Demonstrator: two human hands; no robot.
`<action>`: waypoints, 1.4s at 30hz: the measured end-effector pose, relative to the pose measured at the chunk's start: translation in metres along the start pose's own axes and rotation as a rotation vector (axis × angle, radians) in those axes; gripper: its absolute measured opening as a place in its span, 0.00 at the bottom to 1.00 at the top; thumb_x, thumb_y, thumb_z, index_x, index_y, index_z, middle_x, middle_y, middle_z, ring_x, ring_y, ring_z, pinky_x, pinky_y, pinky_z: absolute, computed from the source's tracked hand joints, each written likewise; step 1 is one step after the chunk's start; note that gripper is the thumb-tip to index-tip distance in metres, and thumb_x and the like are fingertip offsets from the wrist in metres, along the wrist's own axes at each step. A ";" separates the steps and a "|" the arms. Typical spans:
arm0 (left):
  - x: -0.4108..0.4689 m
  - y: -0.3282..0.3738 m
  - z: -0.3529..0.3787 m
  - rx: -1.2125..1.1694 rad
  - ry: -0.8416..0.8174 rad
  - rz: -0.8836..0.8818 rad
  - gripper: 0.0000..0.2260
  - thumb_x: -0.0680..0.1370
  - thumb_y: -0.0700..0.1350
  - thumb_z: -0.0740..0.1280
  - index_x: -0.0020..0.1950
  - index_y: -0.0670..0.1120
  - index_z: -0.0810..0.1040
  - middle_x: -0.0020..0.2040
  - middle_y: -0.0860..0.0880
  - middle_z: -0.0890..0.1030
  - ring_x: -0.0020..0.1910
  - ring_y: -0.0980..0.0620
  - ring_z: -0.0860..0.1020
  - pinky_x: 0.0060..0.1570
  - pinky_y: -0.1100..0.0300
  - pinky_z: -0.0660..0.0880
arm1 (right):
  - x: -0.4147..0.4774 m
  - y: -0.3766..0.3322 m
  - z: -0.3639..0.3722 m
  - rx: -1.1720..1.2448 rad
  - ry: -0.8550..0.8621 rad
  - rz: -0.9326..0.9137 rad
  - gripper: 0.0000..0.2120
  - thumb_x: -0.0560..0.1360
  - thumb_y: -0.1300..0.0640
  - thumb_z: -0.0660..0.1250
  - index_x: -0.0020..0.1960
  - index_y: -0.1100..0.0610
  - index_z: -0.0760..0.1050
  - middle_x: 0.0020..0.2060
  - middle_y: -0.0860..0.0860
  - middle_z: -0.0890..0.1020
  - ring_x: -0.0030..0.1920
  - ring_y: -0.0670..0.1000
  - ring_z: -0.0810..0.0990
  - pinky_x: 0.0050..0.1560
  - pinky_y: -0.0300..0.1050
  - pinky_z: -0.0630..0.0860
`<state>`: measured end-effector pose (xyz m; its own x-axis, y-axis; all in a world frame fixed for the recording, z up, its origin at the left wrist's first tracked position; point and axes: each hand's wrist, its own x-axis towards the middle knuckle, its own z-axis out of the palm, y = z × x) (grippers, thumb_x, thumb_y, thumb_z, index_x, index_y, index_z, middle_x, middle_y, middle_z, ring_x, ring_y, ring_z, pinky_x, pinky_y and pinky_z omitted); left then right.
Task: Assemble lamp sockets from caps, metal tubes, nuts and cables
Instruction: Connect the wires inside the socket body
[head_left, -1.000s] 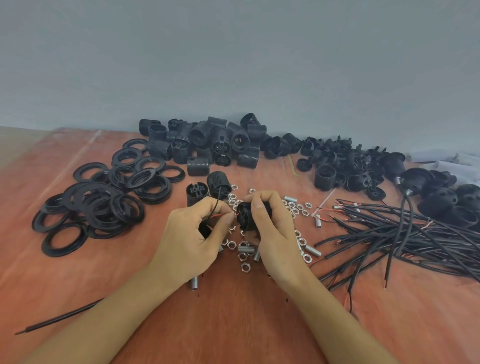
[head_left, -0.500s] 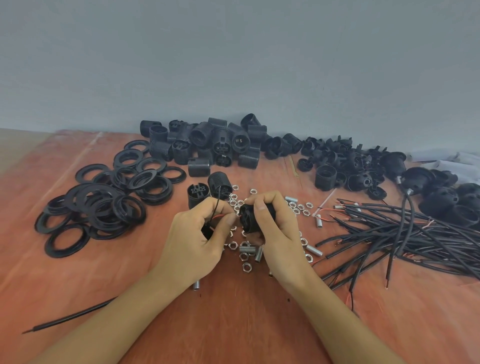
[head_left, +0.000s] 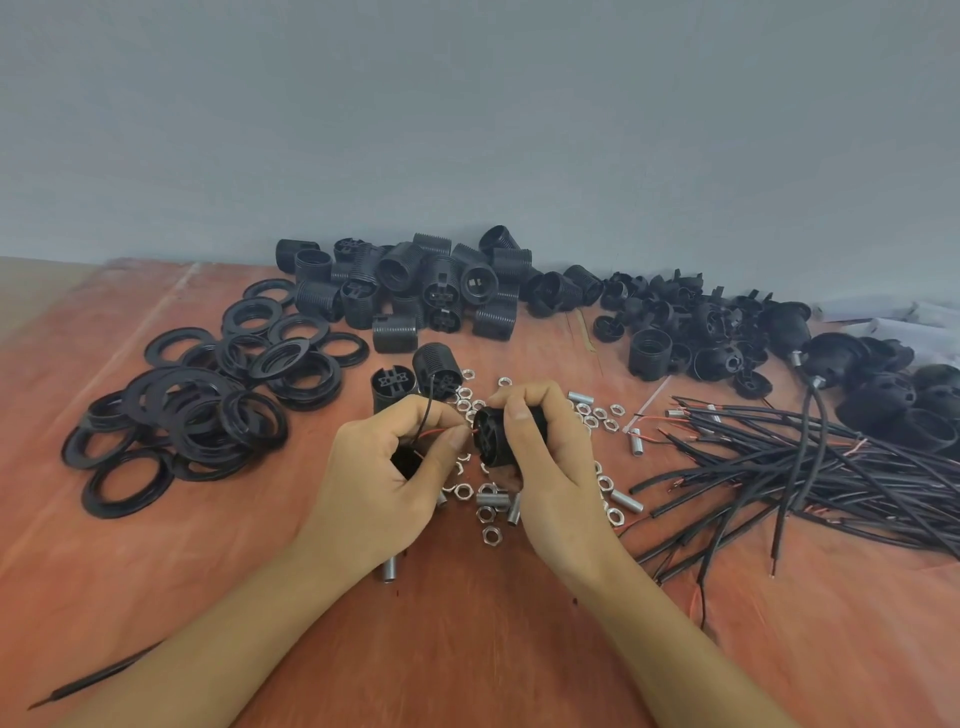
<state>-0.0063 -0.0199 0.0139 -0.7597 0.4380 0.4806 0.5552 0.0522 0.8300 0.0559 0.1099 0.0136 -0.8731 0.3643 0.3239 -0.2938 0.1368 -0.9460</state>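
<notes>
The head camera is looking forward and down, close over the worktop (head_left: 467, 649), facing the wall (head_left: 467, 130).

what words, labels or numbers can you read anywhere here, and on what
No text can be read. The socket in the right hand, the red wire in the left hand, the rings, nuts and cables show no label. The pale papers at far right are too blurred to tell.
</notes>
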 end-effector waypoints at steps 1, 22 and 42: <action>0.000 0.000 0.000 0.001 -0.001 0.002 0.02 0.75 0.46 0.67 0.44 0.51 0.80 0.35 0.53 0.82 0.29 0.54 0.80 0.31 0.69 0.73 | -0.001 0.001 0.000 -0.006 0.001 -0.006 0.09 0.80 0.53 0.56 0.46 0.53 0.73 0.35 0.38 0.75 0.36 0.39 0.72 0.38 0.33 0.71; 0.003 -0.008 -0.002 0.111 0.029 0.108 0.05 0.75 0.39 0.72 0.41 0.37 0.81 0.34 0.53 0.83 0.31 0.55 0.81 0.30 0.56 0.76 | -0.005 0.003 0.004 0.005 -0.029 -0.048 0.05 0.80 0.56 0.59 0.51 0.53 0.73 0.38 0.39 0.75 0.40 0.41 0.74 0.44 0.35 0.71; 0.011 -0.001 -0.011 0.109 0.162 0.259 0.09 0.77 0.46 0.68 0.57 0.49 0.78 0.45 0.59 0.79 0.42 0.57 0.80 0.34 0.64 0.78 | 0.013 0.000 0.004 0.588 0.133 0.534 0.09 0.83 0.51 0.58 0.50 0.57 0.70 0.31 0.49 0.75 0.24 0.46 0.64 0.21 0.37 0.62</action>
<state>-0.0187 -0.0249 0.0210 -0.6278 0.3015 0.7176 0.7632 0.0573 0.6436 0.0434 0.1110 0.0180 -0.9108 0.3553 -0.2102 -0.0388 -0.5805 -0.8133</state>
